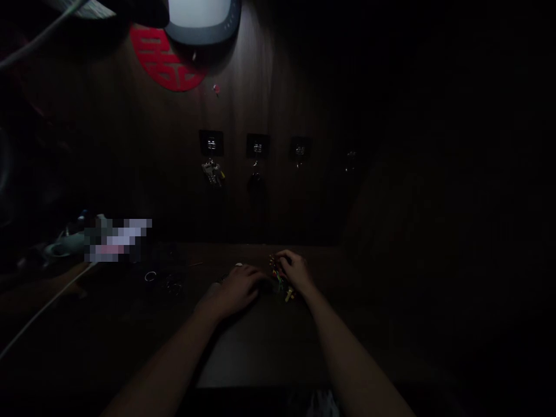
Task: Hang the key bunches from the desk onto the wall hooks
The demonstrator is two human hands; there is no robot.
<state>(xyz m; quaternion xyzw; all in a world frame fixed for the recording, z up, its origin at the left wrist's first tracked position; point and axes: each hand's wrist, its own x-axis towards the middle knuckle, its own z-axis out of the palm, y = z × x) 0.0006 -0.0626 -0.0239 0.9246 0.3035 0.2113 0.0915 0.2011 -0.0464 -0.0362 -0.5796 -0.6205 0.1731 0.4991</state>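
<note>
A small bundle of yellow, green and red pieces (289, 295) lies on the dark wooden surface (256, 353); the dim light hides what kind of things they are. My right hand (296, 270) is over the bundle's upper right side, thumb and fingers bent together on it. Just left of it, my left hand (238, 289) rests palm down with its fingers stretched toward the bundle. Its fingertips fade into shadow, and no held thing shows there. Beside the left hand's back edge, a small pale item (238, 264) peeks out.
Hooks hold keys (212, 172) and a dark item (256, 178) on the back panel. Above are a red paper-cut (169, 63) and a lit lamp (200, 20). Metal rings (150, 277) lie left. A white cable (47, 307) crosses the left side. The right is very dark.
</note>
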